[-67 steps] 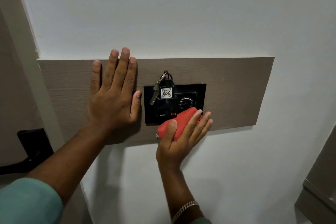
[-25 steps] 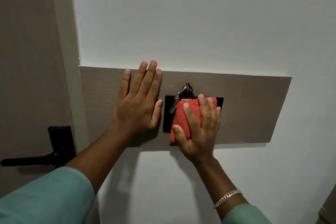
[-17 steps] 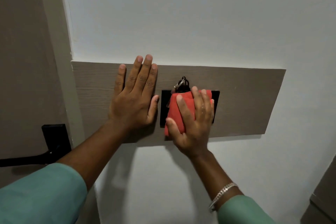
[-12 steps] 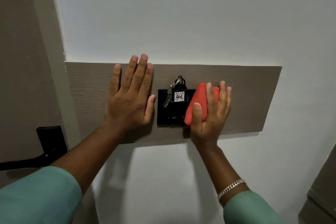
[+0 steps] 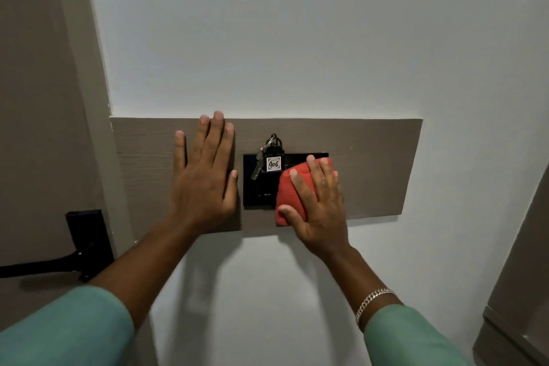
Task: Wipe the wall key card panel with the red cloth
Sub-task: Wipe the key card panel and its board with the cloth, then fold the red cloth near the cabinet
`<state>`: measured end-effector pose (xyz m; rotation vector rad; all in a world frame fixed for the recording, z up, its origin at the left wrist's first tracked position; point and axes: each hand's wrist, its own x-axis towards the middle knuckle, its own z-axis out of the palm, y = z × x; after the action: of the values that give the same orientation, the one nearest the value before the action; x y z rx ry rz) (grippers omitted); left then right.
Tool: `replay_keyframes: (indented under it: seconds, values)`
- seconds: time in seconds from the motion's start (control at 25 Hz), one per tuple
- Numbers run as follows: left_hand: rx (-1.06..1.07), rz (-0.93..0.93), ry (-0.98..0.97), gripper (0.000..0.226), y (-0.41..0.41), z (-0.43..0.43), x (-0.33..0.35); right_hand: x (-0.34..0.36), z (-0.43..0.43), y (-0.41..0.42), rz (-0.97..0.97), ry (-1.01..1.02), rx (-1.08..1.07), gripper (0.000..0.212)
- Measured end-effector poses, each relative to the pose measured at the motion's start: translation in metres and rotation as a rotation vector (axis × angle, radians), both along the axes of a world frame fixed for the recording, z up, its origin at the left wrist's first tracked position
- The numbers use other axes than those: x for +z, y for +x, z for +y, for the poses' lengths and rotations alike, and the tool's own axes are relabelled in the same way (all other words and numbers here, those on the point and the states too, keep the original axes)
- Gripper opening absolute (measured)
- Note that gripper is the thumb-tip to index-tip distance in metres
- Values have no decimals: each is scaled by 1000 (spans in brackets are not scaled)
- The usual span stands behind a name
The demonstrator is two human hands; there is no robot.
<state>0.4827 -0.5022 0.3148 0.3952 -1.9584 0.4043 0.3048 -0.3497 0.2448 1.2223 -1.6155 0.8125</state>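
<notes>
A black key card panel (image 5: 258, 190) is set in a brown wooden board (image 5: 374, 166) on the white wall. A black key tag marked 406 with a metal key (image 5: 272, 162) hangs in its slot. My right hand (image 5: 319, 205) presses the folded red cloth (image 5: 286, 192) flat against the panel's right half, which it hides. My left hand (image 5: 205, 178) lies flat on the board just left of the panel, fingers spread, holding nothing.
A brown door with a black lever handle (image 5: 74, 249) stands at the left. A brown cabinet edge (image 5: 523, 276) rises at the lower right. White wall (image 5: 267, 38) fills the area above and below the board.
My right hand has slid the red cloth down and slightly left over the panel's right half, from a tilted grip to a flat press. My left hand has stayed flat on the board.
</notes>
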Motion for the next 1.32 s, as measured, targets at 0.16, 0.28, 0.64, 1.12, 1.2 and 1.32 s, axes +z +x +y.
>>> replay_keyframes:
  seconds: [0.16,0.28,0.64,1.12,1.2,1.32]
  values:
    - [-392,149,167,42,-9,69,-30,11,15,-13,-62,121,-22,64]
    - [-417,73,409,41,-37,114,-24,13,16,-16,-107,137,48,68]
    - [-93,50,528,21,-67,140,10,30,50,-27,-340,203,353,87]
    - [-763,36,1015,14,-238,286,-28,8,265,-172,-1273,-278,654,49]
    - [-788,4,1194,14,-284,322,-64,-22,313,-208,-1437,-296,638,47]
    - [-814,-61,1537,18,-344,382,-131,-77,384,-259,-1607,-430,504,50]
